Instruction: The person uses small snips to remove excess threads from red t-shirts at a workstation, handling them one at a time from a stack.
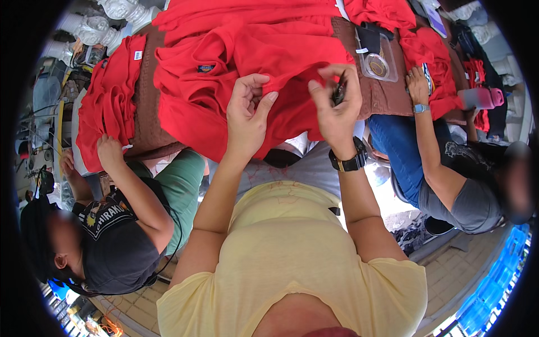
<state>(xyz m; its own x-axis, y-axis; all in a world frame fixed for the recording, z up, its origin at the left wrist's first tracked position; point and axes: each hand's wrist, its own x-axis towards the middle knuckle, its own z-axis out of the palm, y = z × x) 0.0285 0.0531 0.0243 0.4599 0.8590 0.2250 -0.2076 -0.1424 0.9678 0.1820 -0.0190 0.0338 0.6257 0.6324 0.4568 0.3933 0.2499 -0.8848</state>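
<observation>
A red shirt (196,123) with a small dark neck label lies spread over the table in front of me and hangs over its near edge. My left hand (250,109) is closed, thumb and fingers pinching a fold of the red cloth. Just to its right, my right hand (341,106) is raised over the shirt, its fingers curled round a small dark tool (339,91), perhaps thread snips. Motion blurs that hand, so the tool's exact kind is unclear. A black watch is on my right wrist.
Brown cloth (149,90) covers the table. A clear plastic box (377,59) stands right of the shirt. On the left, a co-worker handles a red garment (112,95); another on the right touches red cloth (429,56). A pink bottle (487,99) is at far right.
</observation>
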